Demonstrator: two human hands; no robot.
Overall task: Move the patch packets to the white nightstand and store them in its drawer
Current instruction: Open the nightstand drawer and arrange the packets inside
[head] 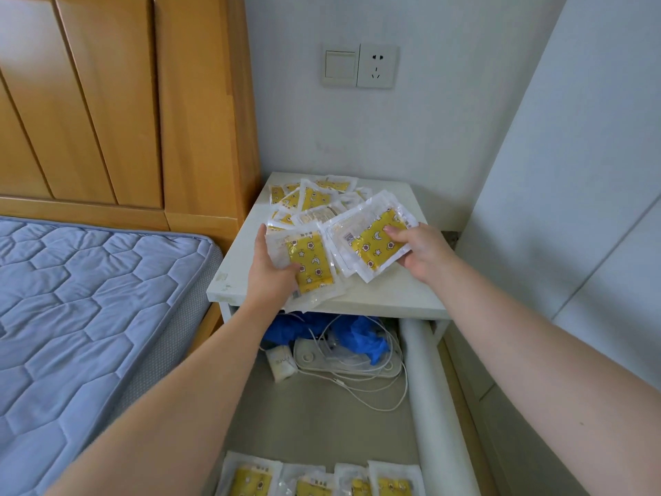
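1. Left hand (273, 277) is out over the worktop (393, 298) of the white nightstand (229, 281). Its thumb is clamped on top of a stack of patch packets (311, 259), and the other fingers are curled along the stack's left edge and underneath.
2. Right hand (424, 254) holds a fanned bundle (372, 241) of its own, thumb pressing the yellow face, fingers tucked below the near corner. Both hands are full, and the two lots overlap in the middle.
3. Behind them a loose pile (314, 198) of more packets sprawls across the back of the worktop.
4. Below, the drawer (322, 424) stands pulled out. A row of stored packets (322, 481) already lies at its near end, with blue gloves (361, 334) and a white cable (375, 392) at the far end under the top.
5. Handling call: these look light, flat and floppy, with glossy film wrappers likely to slide over one another. A stack pinched at one corner would probably splay.
6. Best hold, I'd say: square the edges first, then thumb on the flat middle with fingers spread beneath. Small bundles should go down flat onto the bare stretch of drawer floor.
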